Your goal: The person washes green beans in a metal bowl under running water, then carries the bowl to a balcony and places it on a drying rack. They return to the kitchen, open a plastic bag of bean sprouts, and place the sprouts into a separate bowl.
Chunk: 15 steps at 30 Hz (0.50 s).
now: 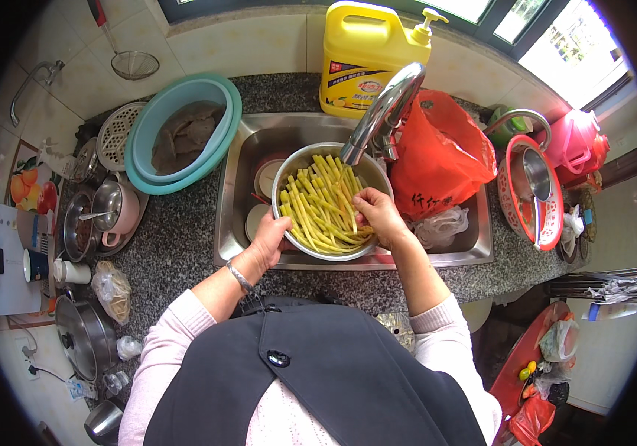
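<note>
A round stainless steel bowl [336,257] full of long yellow-green vegetable stems [324,203] is held over the middle of a double-basin steel sink [290,122]. My left hand [269,237] grips the bowl's left rim, thumb near the stems. At the bowl's right side, my right hand [380,216] has its fingers closed on the end of one or more stems; how many is hard to tell. The chrome faucet [377,114] reaches over the bowl's upper right edge. Beneath the bowl, pale round dishes [267,177] lie in the left basin.
A red plastic bag [441,159] fills much of the right basin, with clear plastic [442,227] below it. Nested teal basins [184,181] stand left of the sink. Behind is a yellow detergent jug [360,61]. A red-and-white enamel basin [510,189] stands right; pots and a pink cup [122,209] crowd the left.
</note>
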Motion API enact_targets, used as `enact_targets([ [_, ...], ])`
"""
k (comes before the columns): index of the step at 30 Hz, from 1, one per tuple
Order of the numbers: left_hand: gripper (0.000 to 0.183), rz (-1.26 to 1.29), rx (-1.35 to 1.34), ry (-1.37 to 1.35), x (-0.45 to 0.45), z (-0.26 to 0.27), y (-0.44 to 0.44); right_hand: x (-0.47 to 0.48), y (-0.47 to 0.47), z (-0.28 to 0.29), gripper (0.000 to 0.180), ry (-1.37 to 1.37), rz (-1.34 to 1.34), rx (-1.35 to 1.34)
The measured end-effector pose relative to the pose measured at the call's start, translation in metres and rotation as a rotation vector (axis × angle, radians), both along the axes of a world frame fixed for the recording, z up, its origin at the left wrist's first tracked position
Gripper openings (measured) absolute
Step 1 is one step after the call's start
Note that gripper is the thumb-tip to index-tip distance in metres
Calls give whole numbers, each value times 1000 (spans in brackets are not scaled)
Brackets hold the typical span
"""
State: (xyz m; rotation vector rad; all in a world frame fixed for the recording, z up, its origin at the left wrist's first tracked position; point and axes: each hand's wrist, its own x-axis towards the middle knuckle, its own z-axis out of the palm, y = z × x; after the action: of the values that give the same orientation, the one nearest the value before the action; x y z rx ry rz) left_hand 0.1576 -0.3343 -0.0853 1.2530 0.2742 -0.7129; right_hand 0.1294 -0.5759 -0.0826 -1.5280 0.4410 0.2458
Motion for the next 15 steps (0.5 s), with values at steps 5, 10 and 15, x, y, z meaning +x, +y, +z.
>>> enact_targets([
  [5,54,-29,-34,-2,0,-3,1,6,0,-31,16,-398,89,-920],
  [10,54,-61,0,6,-3,3,0,19,7,-22,11,-107,-78,-450],
  [15,56,-46,-28,-9,-3,4,1,13,0,-18,9,-21,-130,24],
])
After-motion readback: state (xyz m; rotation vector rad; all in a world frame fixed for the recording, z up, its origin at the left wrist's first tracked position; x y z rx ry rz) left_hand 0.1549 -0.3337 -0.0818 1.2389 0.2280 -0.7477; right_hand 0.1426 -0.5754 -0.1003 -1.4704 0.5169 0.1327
